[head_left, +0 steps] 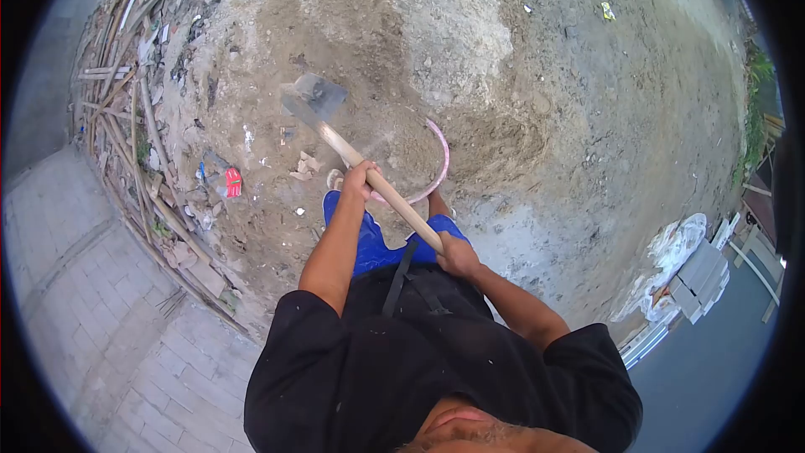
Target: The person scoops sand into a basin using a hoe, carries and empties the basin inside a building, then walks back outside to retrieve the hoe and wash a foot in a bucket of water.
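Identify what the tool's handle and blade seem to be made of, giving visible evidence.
Handle: probably bare wood, fairly smooth, judging by its pale tan colour. Blade: likely metal with a dull finish, since it looks flat and grey.

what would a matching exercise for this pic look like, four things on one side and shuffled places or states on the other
Things
1. shovel
2. curved pink tube
3. red glove
4. white plastic sheeting

Places or states
A. lying on the dirt, toward the left of the view
B. beside the grey blocks on the right
C. gripped by the left hand and right hand
D. bent in an arc, partly hidden by a wooden handle

Right pairs: 1-C, 2-D, 3-A, 4-B
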A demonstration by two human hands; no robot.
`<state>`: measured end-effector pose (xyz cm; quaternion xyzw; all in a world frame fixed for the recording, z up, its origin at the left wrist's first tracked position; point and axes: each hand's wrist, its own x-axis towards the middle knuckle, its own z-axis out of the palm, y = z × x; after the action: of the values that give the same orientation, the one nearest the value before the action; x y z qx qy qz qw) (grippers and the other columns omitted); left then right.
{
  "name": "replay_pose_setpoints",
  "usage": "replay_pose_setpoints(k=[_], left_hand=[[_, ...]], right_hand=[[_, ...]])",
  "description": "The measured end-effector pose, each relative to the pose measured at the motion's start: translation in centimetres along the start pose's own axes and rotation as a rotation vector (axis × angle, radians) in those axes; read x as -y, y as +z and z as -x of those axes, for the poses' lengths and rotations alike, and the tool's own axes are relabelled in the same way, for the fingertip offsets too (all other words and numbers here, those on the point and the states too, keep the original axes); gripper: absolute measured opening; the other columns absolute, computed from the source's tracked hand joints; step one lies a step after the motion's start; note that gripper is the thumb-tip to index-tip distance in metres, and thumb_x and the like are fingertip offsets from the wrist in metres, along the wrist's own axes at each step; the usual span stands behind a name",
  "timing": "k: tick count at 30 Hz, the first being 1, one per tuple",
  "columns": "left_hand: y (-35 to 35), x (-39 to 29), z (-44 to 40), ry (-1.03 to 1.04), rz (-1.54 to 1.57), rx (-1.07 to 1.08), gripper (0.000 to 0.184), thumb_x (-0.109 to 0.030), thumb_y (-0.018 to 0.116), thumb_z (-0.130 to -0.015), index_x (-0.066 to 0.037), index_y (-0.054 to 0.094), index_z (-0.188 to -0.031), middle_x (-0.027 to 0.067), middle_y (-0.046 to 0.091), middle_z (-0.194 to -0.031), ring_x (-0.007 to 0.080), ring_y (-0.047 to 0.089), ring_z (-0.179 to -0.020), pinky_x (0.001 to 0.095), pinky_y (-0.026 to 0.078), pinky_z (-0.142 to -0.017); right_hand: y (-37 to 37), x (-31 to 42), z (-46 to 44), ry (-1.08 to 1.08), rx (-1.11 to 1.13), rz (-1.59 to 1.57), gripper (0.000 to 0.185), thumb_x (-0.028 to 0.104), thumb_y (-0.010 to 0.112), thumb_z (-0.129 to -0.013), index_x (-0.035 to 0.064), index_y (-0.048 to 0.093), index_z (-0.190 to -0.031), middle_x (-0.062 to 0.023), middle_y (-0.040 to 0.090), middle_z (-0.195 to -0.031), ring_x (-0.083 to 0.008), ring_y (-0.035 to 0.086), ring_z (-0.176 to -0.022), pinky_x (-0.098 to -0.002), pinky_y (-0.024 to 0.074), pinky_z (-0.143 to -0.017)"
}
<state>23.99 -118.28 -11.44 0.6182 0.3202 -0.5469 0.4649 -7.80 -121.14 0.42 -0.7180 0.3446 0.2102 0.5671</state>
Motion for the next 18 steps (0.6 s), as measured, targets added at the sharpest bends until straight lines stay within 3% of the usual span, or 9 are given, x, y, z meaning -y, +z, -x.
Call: replay_pose_setpoints(k=[4,7,10,13,15,17,18], left_hand=[[0.2,-6.2,2.6,0.342,-0.02,0.085,0.02,-0.004,0.061,-0.083,-0.003,0.048,-0.098,0.01,0.057,-0.085,0.0225,0.061,-0.077,0.0395,0.055,-0.073],[0.9,-8.7,4.8,0.412,-0.086,0.197,0.046,-0.005,0.062,-0.085,-0.001,0.04,-0.125,0.0115,0.057,-0.105,0.0221,0.061,-0.09,0.0381,0.053,-0.082],[1.0,-10.9,9.5,0.538,0.001,0.487,0.072,-0.005,0.06,-0.088,-0.001,0.019,-0.146,0.0161,0.046,-0.133,0.0257,0.054,-0.114,0.0373,0.046,-0.096],[-3.8,-11.5,12.9,0.565,0.011,0.581,0.081,-0.004,0.057,-0.09,-0.003,0.002,-0.15,0.018,0.031,-0.149,0.0284,0.038,-0.134,0.0366,0.034,-0.108],[-10.9,-8.7,12.1,0.659,-0.241,0.476,0.076,-0.004,0.056,-0.091,-0.002,0.008,-0.15,0.019,0.022,-0.153,0.0281,0.027,-0.14,0.0368,0.03,-0.11],[-21.0,-3.0,10.5,0.593,-0.384,0.184,0.07,-0.005,0.055,-0.091,0.001,0.015,-0.148,0.0195,0.025,-0.152,0.0278,0.028,-0.14,0.0354,0.03,-0.11],[-26.5,0.8,10.1,0.51,-0.311,0.03,0.066,-0.011,0.058,-0.092,0.001,0.023,-0.146,0.0216,0.027,-0.15,0.0288,0.026,-0.14,0.036,0.03,-0.11]], right_hand=[[0.0,4.9,-5.8,-0.047,-0.134,-0.057,0.037,0.017,0.061,-0.078,0.0032,0.045,-0.108,-0.0269,0.062,-0.087,-0.0451,0.061,-0.081,-0.0535,0.0485,-0.072],[-1.2,9.4,-10.9,-0.079,-0.231,-0.055,0.045,0.012,0.061,-0.076,0.0019,0.05,-0.118,-0.0276,0.063,-0.089,-0.0448,0.062,-0.085,-0.0503,0.0484,-0.076],[-3.7,14.6,-18.3,-0.177,-0.4,-0.068,0.042,0.012,0.061,-0.075,0.0011,0.052,-0.114,-0.0279,0.062,-0.086,-0.0442,0.062,-0.085,-0.0495,0.0483,-0.076],[-7.5,19.5,-28.5,-0.217,-0.512,-0.033,0.042,0.014,0.063,-0.074,-0.0001,0.052,-0.112,-0.0288,0.063,-0.086,-0.0453,0.062,-0.083,-0.0503,0.0492,-0.074],[-9.2,22.6,-35.5,-0.263,-0.621,-0.04,0.042,0.016,0.065,-0.073,-0.0011,0.053,-0.11,-0.0291,0.063,-0.086,-0.0445,0.063,-0.084,-0.0491,0.0497,-0.075],[-11.4,25.7,-42.2,-0.247,-0.669,-0.042,0.041,0.018,0.066,-0.074,-0.0046,0.056,-0.106,-0.0278,0.065,-0.089,-0.0421,0.064,-0.086,-0.0467,0.0506,-0.077],[-12.5,26.8,-45.6,-0.235,-0.693,-0.046,0.04,0.018,0.066,-0.074,-0.0061,0.058,-0.104,-0.0272,0.065,-0.09,-0.0413,0.065,-0.087,-0.0459,0.0508,-0.078]])
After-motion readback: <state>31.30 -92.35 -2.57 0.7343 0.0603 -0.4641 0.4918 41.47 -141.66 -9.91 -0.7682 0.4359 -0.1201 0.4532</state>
